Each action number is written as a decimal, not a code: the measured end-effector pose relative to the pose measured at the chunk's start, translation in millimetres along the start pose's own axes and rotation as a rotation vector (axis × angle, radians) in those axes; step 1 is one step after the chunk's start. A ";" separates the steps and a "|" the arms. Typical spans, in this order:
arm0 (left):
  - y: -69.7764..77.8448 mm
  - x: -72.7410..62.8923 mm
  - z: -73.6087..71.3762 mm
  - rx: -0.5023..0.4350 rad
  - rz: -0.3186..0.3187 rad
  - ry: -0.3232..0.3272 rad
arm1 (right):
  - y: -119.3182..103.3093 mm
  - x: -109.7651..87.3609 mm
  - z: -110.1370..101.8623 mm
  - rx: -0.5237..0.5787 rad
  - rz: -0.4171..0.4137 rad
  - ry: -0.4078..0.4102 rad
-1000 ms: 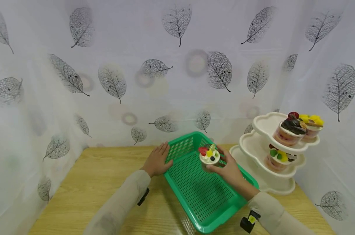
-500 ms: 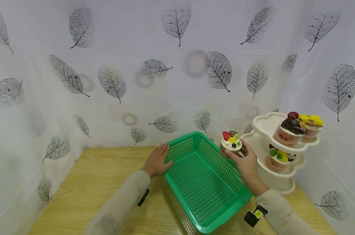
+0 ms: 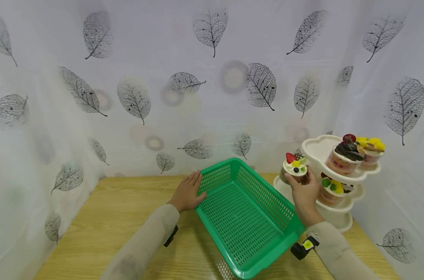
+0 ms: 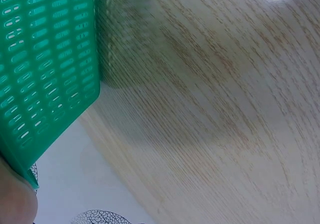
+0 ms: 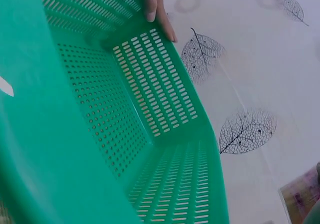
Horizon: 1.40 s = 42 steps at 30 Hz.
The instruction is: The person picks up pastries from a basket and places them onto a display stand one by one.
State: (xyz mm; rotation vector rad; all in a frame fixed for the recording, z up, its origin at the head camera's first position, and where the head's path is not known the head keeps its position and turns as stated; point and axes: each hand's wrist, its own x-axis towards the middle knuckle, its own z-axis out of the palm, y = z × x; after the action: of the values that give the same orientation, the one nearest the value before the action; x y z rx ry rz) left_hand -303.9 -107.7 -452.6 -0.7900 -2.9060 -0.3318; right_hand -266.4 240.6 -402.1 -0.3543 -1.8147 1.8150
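In the head view my right hand point(image 3: 307, 196) holds a dessert cup point(image 3: 294, 168) topped with white cream, a strawberry, a blueberry and other fruit pieces. The cup is upright, in front of the left part of a white tiered stand point(image 3: 315, 147). My left hand point(image 3: 188, 192) rests on the left rim of a green plastic basket point(image 3: 264, 202), fingers straight. Nothing lies inside the basket. In the left wrist view, part of that hand point(image 4: 17, 199) shows at the basket's edge. A sliver of a clear cup with pinkish contents point(image 5: 302, 194) enters the right wrist view.
On the stand's top tier sit a chocolate-topped cup point(image 3: 345, 159) and a yellow-topped cup point(image 3: 374, 147). Another fruit-topped cup point(image 3: 332, 190) sits on the middle tier. The wooden table point(image 3: 127, 217) extends left of the basket, and a leaf-print curtain point(image 3: 212, 109) hangs behind.
My right hand has carried the dessert cup from above the basket rightward, past its right rim, to the stand's left side. The left hand has stayed on the rim.
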 end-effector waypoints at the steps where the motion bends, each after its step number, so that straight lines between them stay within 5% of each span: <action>1: 0.2 -0.1 -0.3 -0.004 -0.001 0.003 | 0.5 1.3 0.5 0.008 0.002 0.004; 28: 1.2 -1.0 -0.6 0.000 -0.025 -0.017 | 12.2 26.9 6.6 0.002 0.015 0.218; 42: 1.0 0.7 0.2 0.008 -0.027 -0.021 | 16.3 33.5 7.2 -0.138 0.031 0.238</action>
State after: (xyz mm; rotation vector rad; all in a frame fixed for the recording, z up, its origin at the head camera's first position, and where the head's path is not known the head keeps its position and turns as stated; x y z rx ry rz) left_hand -304.0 -106.4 -452.5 -0.7582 -2.9384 -0.3167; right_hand -300.7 253.7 -411.4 -0.6262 -1.7780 1.5953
